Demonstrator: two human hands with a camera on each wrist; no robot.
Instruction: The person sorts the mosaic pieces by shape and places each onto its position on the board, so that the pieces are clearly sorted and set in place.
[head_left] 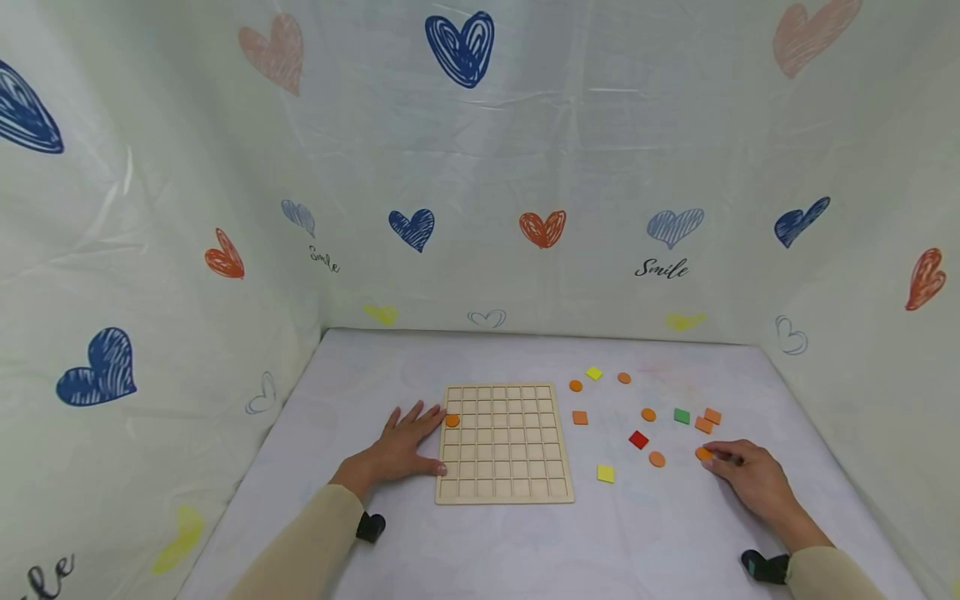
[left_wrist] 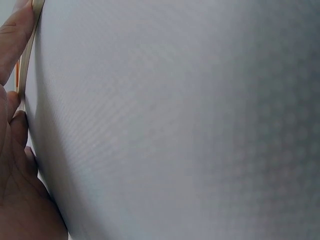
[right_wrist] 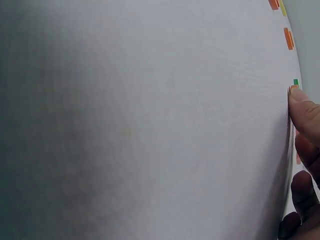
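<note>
An orange disc point(head_left: 702, 454) is pinched at the tips of the thumb and fingers of the right hand point(head_left: 753, 483), at the right side of a white tabletop point(head_left: 525, 550). Whether the piece is clear of the surface cannot be told. At the left edge of a pale wooden grid board point(head_left: 502, 451), the left hand point(head_left: 401, 448) is laid with fingers spread and thumb set apart, no piece being held. A second orange disc point(head_left: 452, 421) is seen in the grid's leftmost column, just beside the left fingertips. A red square point(head_left: 638, 439) and a green square point(head_left: 682, 416) are among the pieces scattered between board and right hand; a pair of orange squares point(head_left: 703, 425) is found just beyond the right fingers.

The pick-up would probably be best done with the disc gripped lightly by its rim and raised straight up, so that the neighbouring squares are not brushed; so thin a piece could be flipped by a hard squeeze. Gentle, even pressure is advised at the board's edge, lest the grid be shifted or its disc nudged.
</note>
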